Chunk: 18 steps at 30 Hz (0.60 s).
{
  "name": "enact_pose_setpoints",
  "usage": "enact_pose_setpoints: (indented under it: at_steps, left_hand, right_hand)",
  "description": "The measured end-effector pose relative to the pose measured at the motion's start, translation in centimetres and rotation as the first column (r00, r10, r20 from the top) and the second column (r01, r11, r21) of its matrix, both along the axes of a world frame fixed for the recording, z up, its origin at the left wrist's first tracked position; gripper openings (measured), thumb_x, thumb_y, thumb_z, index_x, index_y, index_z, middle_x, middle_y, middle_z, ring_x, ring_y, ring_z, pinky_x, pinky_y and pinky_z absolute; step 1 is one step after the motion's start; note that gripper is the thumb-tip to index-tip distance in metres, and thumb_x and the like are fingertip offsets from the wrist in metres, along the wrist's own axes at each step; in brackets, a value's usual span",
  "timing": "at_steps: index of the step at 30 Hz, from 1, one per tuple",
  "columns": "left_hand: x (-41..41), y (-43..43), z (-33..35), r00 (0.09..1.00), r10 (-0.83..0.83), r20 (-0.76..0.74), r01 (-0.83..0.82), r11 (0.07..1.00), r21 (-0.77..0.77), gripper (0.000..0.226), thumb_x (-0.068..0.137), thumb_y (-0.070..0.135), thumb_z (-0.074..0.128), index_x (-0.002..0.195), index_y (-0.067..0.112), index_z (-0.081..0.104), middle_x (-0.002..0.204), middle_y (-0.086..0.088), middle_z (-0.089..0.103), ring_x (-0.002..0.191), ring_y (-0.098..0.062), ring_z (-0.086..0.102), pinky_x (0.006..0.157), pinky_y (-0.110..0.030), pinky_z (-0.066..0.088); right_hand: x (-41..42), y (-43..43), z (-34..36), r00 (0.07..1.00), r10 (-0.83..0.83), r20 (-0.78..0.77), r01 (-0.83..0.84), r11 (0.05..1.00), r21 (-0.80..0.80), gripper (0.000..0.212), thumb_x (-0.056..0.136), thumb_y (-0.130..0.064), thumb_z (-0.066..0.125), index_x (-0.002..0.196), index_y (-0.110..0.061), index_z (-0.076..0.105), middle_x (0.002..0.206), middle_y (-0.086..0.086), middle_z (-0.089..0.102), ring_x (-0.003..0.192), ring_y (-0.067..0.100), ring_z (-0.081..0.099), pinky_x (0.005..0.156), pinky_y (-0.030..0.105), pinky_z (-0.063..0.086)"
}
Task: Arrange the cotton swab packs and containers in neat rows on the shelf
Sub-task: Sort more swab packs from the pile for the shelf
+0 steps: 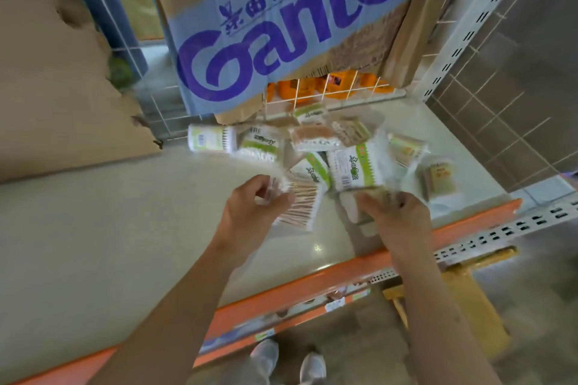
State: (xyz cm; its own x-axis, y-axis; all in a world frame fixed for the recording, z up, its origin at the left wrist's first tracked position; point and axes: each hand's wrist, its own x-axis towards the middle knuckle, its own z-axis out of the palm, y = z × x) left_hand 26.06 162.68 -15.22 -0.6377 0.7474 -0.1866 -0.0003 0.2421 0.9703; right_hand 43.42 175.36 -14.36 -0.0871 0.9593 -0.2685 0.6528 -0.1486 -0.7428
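Both blurred: left hand pinches a wooden-stick pack, right hand curls round a green-label pack.

- The left hand holds a wooden-stick swab pack by its edge, fingers curled, over the pale shelf.
- The right hand grips the lower edge of a green-labelled swab pack.
- Loose packs lie jumbled behind both hands.
- A round container lies on its side at the heap's left end.
- A blue-printed cardboard box rises behind the heap.
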Motion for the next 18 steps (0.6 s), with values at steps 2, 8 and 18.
enact_pose_setpoints:
  at_steps: [2,8,18]
  left_hand:
    - [0.8,-0.2,0.4,0.998,-0.048,0.05,0.047,0.999,0.016,0.006,0.086,0.022,0.067,0.08,0.024,0.065,0.071,0.014,0.061,0.068,-0.003,0.062,0.063,-0.03,0.058]
    - [3.3,-0.8,0.6,0.991,-0.04,0.124,0.032,0.997,0.064,0.014,0.084,0.005,0.067,0.09,0.018,0.066,0.068,0.012,0.066,0.063,0.001,0.061,0.055,-0.019,0.051]
    - [5.3,-4.5,0.9,0.876,0.311,0.369,-0.389,0.907,0.161,0.036,0.06,0.01,0.075,0.09,0.015,0.055,0.084,-0.005,0.065,0.071,-0.013,0.061,0.055,-0.021,0.05]
  right_hand:
    - [-0.1,-0.6,0.2,0.999,0.016,-0.035,-0.017,1.0,-0.011,0.088,0.05,-0.067,0.078,0.114,-0.011,0.057,0.11,0.01,0.06,0.097,0.028,0.059,0.084,0.045,0.053]
    - [0.3,-2.5,0.6,0.967,0.092,-0.238,-0.076,0.994,0.075,0.055,0.076,-0.039,0.078,0.117,-0.019,0.047,0.094,-0.013,0.055,0.082,0.007,0.059,0.069,0.027,0.046]
    - [2.0,-5.1,2.1,0.715,0.173,-0.677,-0.247,0.969,-0.013,0.036,0.076,-0.003,0.077,0.105,-0.017,0.062,0.095,-0.003,0.07,0.079,0.004,0.068,0.064,0.014,0.052]
